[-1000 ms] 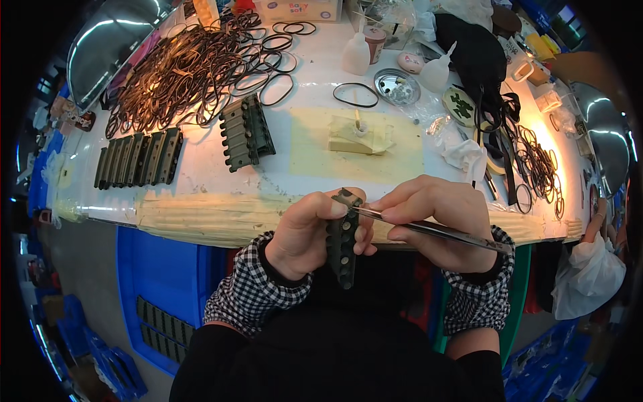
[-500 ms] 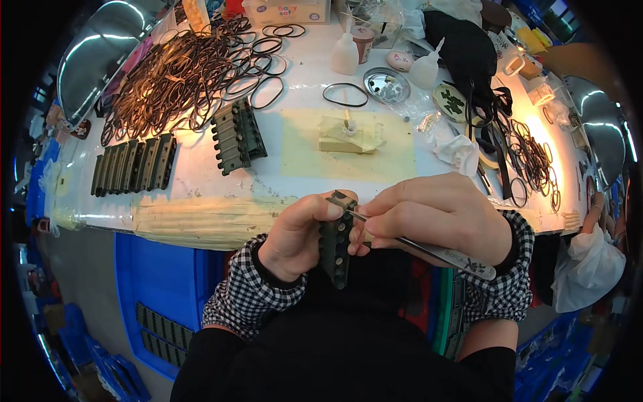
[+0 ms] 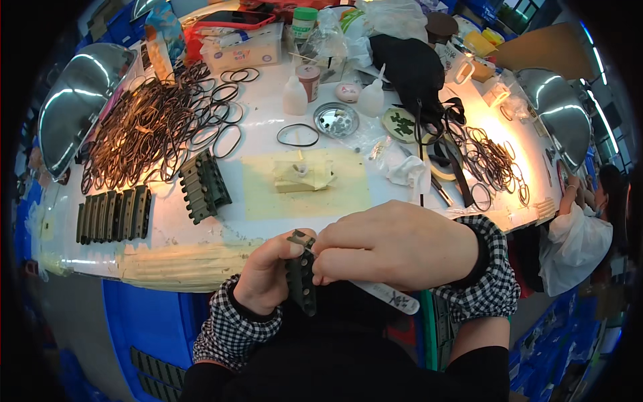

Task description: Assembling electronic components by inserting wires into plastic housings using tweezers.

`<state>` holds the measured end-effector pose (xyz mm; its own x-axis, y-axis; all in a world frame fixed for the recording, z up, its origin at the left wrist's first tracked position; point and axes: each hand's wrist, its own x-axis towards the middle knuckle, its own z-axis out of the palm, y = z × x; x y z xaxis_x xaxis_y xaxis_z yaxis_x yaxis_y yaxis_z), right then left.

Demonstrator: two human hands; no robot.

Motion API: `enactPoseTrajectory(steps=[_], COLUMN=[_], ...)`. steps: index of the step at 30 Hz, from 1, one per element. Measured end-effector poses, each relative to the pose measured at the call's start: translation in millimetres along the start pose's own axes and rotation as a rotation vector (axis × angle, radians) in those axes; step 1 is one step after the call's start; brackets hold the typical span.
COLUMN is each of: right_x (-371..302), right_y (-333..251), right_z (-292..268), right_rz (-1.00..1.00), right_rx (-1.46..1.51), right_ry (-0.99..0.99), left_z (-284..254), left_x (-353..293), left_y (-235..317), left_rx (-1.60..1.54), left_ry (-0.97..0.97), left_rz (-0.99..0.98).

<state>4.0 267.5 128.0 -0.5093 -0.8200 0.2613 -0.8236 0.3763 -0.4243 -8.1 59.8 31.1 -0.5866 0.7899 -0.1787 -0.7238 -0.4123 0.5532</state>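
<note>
My left hand (image 3: 262,273) is closed on a dark green toothed rail piece (image 3: 301,285), its thumb pressed near the upper end. The piece hangs tilted over the table's front edge, with round fastener heads along one face. In my right hand (image 3: 395,244) is a pair of metal tweezers (image 3: 386,295), the broad end sticking out below the palm. The tweezer tips meet the upper part of the rail piece, mostly hidden behind my right fingers. Several matching rail pieces (image 3: 201,187) stand joined on the table beyond my left hand, and a row of others (image 3: 114,216) lies further left.
A taped block (image 3: 303,177) sits on a yellow patch ahead. Behind it are a dish of small parts (image 3: 336,120) and white squeeze bottles (image 3: 295,97). Dark rubber bands (image 3: 137,130) heap at left. A blue bin (image 3: 144,328) is below; another person (image 3: 569,241) sits at right.
The view has shifted, showing more of the table's far side. My right hand has turned further over the tweezers, hiding more of them. Both hands keep their holds.
</note>
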Motion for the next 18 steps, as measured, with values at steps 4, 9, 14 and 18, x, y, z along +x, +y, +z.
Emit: enactPoseTrajectory(steps=[4,9,14,18], right_x=[4,6,7,5], right_y=[-5,-11,-10,-12], right_z=[-3,2,17,16], right_rz=[-0.069,-0.107,-0.110,-0.037], right_rx=[-0.094,-0.201,-0.278,-0.015], right_ry=[-0.029,-0.028,0.218,0.453], left_z=[-1,1,-12,-16], left_x=[-1,1,-5,-3], left_y=[-4,-5,3,12], left_rx=[0.006,-0.044,-0.124,-0.157], left_ry=[0.180,0.244,0.110,0.108], left_rz=[-0.030,-0.042,0.050,0.111])
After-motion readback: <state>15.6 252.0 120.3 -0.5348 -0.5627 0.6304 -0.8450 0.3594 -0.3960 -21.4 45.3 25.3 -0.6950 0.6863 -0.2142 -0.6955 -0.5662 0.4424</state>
